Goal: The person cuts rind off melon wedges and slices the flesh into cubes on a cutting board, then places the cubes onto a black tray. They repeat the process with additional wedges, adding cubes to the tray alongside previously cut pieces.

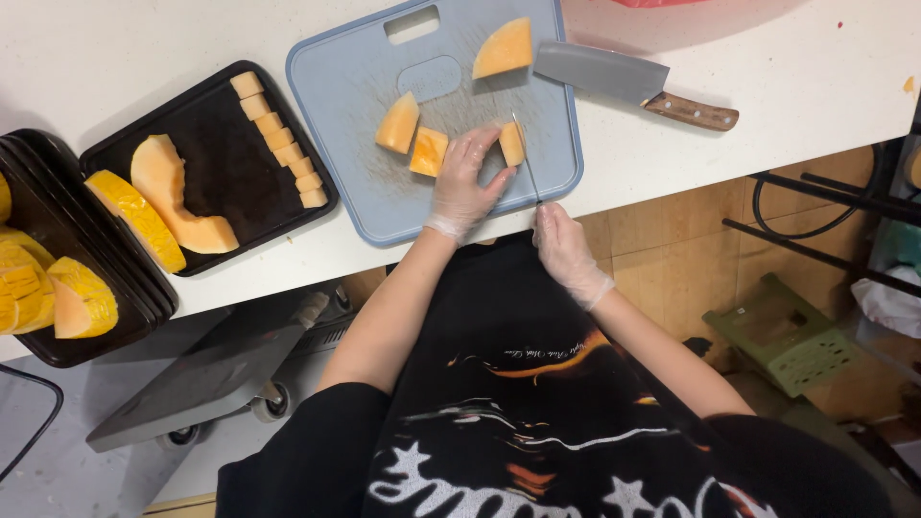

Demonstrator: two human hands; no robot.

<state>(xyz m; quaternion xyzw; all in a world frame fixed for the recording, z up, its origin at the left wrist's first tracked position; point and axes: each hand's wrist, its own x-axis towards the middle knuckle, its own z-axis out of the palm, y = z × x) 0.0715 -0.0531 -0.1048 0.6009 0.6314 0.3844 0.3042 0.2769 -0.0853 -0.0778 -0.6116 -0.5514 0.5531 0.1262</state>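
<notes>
Head view: left hand (463, 187) pinching a melon piece (512, 143), right hand (561, 245) closed around a thin knife (526, 158), handle hidden.

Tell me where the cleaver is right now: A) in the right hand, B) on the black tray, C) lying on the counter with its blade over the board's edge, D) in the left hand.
C: the cleaver lies untouched across the board edge; the right hand holds a thin knife instead.
</notes>
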